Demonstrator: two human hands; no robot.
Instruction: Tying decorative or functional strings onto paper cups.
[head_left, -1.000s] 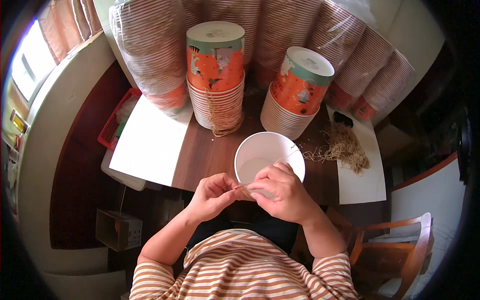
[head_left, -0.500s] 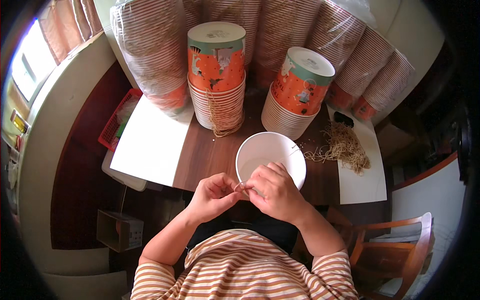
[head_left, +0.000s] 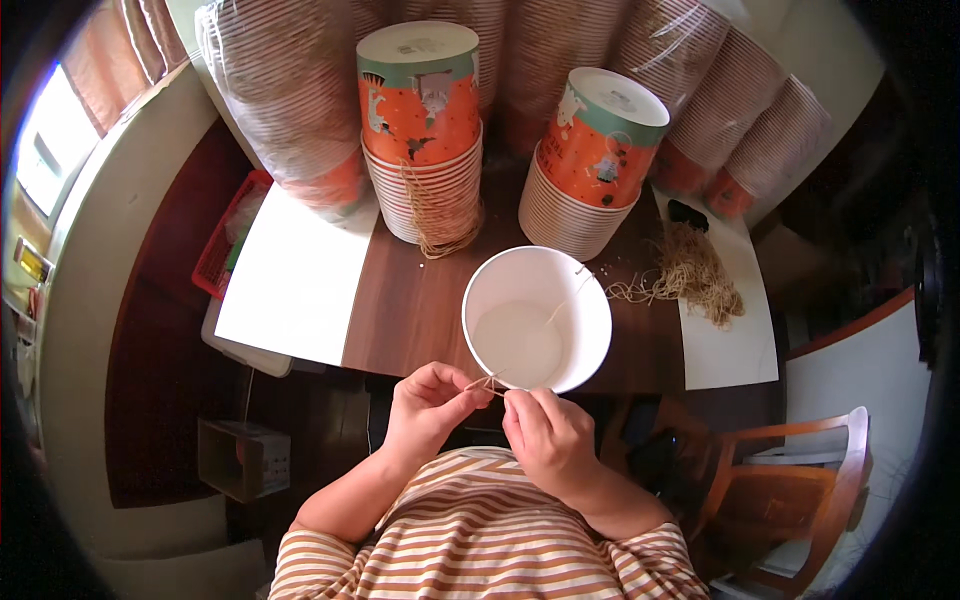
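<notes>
A white paper bucket (head_left: 500,290) stands open-side up at the table's near edge. At its near rim, my left hand (head_left: 425,408) pinches a short piece of thin tan twine (head_left: 487,381), which looks looped or crossed there. My right hand (head_left: 552,438) is closed on the twine's other side, just right of the left fingertips. Another twine end passes by the bucket's far right rim and hangs inside. A tangled bundle of twine (head_left: 705,280) lies to the right. More strands (head_left: 445,235) drape over the left stack of orange printed buckets (head_left: 420,115).
A second stack of orange buckets (head_left: 600,165) stands behind the white one. Plastic-wrapped bucket stacks (head_left: 285,100) line the back. A small black object (head_left: 688,214) lies by the twine bundle. Left are a red basket (head_left: 222,245) and a cardboard box (head_left: 240,462); a wooden chair (head_left: 780,485) is right.
My right hand has moved down and slightly right, off the bucket's opening, drawing the twine between both hands. The bucket's inside shows more fully now. The view has shifted a little.
</notes>
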